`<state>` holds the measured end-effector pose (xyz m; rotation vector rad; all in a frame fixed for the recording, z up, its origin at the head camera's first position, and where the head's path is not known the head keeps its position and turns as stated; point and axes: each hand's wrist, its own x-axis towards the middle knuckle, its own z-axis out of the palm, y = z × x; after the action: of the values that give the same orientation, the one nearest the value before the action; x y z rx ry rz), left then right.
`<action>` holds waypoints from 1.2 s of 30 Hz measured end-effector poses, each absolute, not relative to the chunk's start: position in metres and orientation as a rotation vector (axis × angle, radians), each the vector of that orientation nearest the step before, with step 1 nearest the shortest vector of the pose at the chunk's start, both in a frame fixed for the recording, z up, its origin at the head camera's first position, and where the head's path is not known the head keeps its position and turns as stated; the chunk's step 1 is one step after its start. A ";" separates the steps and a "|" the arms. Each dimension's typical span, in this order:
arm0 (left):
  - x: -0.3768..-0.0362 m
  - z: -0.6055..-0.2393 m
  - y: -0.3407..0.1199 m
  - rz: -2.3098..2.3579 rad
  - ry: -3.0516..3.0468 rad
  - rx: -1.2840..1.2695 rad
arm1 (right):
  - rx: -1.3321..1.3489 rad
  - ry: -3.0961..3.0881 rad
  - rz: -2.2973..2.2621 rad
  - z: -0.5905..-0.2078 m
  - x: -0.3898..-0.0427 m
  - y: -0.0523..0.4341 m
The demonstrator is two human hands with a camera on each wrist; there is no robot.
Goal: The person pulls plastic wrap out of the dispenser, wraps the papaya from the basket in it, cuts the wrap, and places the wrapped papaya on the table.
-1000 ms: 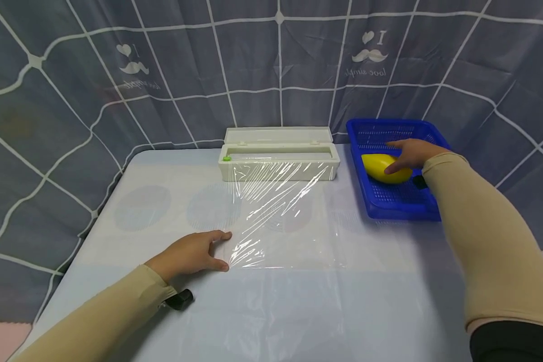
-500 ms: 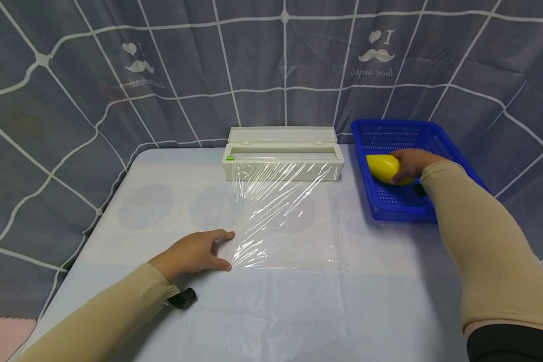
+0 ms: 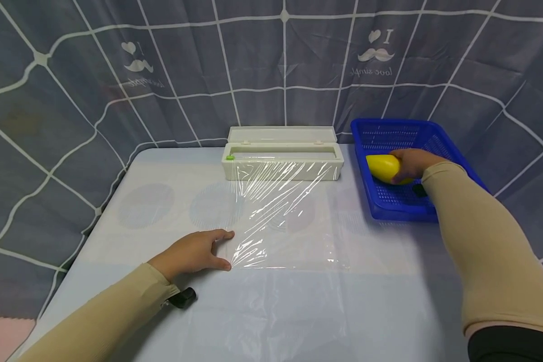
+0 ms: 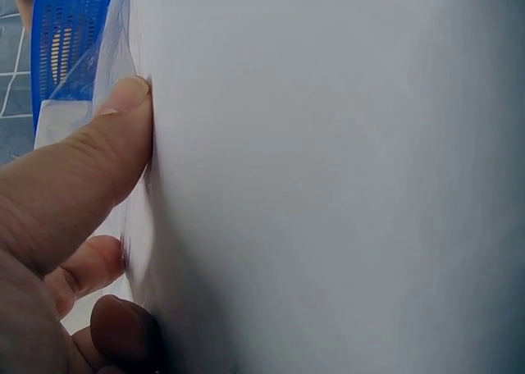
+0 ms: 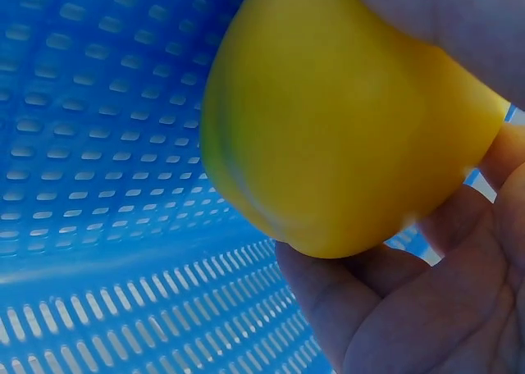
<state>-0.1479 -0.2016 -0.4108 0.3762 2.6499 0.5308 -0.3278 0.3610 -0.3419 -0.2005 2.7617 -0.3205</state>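
My right hand (image 3: pixel 414 163) grips a smooth yellow mango-like fruit (image 3: pixel 382 167) inside the blue perforated basket (image 3: pixel 402 215). In the right wrist view, the thumb lies over the fruit (image 5: pixel 344 128) and fingers curl beneath it. A sheet of clear cling film (image 3: pixel 289 226) stretches from the white cling film dispenser (image 3: pixel 282 170) over the table. At the film's near left corner, my left hand (image 3: pixel 192 253) rests with thumb and index finger spread apart, touching film and table. The left wrist view shows the left thumb (image 4: pixel 90 157) pressed against the tabletop; some fingers are partly hidden.
The dispenser's lid (image 3: pixel 282 134) stands raised at the back, and a green slider (image 3: pixel 230 157) sits at its left end. A pale cloth (image 3: pixel 253 311) covers the table. A grey curtain (image 3: pixel 253 60) with white lines hangs behind and on both sides.
My right hand has come down from above the fruit and taken hold of it in the basket. The left hand and the film have stayed in place.
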 end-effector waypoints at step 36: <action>-0.153 -0.410 -0.203 0.516 2.639 0.405 | -0.322 3.024 -0.563 -0.248 -0.278 0.323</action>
<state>-0.1534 -0.2030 -0.4104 0.4047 2.6389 0.5157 -0.2775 0.3234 -0.2476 -0.3223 3.0237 -0.5632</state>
